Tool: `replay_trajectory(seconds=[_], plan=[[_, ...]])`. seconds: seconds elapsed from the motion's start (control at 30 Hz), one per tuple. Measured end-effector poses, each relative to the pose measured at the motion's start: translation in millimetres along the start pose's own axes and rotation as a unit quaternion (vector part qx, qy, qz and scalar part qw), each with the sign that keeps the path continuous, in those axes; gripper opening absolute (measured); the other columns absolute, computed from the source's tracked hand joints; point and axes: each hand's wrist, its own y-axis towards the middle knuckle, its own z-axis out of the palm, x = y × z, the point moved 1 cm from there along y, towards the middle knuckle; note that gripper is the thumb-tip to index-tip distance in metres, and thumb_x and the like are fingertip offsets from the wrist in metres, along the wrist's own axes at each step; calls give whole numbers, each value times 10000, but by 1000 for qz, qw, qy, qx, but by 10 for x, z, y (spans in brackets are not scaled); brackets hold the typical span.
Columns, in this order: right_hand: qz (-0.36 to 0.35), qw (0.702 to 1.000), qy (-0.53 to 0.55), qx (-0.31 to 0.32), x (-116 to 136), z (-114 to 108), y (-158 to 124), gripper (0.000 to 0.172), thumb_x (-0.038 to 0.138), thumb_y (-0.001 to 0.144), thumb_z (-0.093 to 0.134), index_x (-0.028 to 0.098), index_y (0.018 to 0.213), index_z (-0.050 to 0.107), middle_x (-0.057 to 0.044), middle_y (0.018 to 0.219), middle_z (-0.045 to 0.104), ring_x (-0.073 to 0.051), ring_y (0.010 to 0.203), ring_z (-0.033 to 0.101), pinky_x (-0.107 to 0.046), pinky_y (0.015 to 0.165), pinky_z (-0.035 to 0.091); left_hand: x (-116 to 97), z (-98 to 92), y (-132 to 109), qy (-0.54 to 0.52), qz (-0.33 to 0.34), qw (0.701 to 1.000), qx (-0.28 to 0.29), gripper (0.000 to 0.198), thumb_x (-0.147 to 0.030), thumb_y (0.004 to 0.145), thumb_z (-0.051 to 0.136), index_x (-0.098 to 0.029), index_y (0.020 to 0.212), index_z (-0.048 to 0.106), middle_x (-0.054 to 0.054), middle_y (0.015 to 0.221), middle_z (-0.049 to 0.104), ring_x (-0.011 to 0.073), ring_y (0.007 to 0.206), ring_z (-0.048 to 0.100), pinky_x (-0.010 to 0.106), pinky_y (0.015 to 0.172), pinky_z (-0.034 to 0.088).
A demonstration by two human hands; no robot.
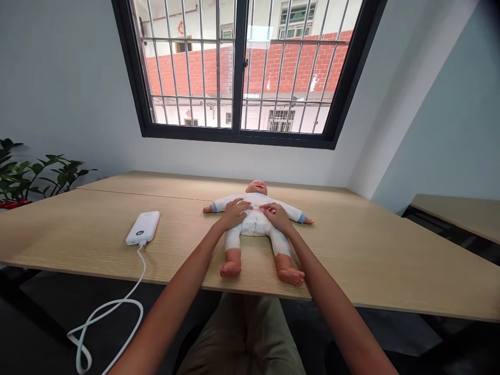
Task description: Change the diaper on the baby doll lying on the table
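A baby doll (pixel 255 227) in a white outfit with blue cuffs lies on its back on the wooden table (pixel 183 219), head toward the window, arms spread and bare feet near the front edge. My left hand (pixel 236 212) rests on the left side of the doll's belly, fingers spread and lying flat. On the right side of the belly is my right hand (pixel 275 214), its fingers bent and close together at the cloth beside a pinkish print. Whether its fingertips pinch the cloth is too small to tell.
On the table's left lies a white power bank (pixel 143 228), its white cable (pixel 141 265) hanging over the front edge. A potted plant (pixel 35 174) stands at the far left. Behind the table is a barred window (pixel 238 136); another table (pixel 461 213) stands at the right.
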Motion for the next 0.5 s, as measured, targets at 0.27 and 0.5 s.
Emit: replay_trajectory(seconds=[0.27, 0.5], plan=[[-3, 1000, -5, -11, 26, 11, -20, 248, 109, 779, 540, 153, 930, 732, -73, 971, 709, -203, 916, 617, -333, 847, 463, 28, 21, 15, -69, 26, 997, -18, 498, -108, 794, 448, -255, 1233, 634, 8, 1328, 603, 204, 1308, 445, 371, 1148, 308], [7, 1000, -13, -6, 65, 10, -30, 244, 56, 776, 553, 145, 924, 725, -72, 969, 711, -186, 932, 606, -297, 851, 442, 48, 42, 4, -66, 41, 997, -6, 491, -95, 804, 427, -280, 1208, 635, -22, 1337, 594, 182, 1306, 436, 397, 1153, 299]])
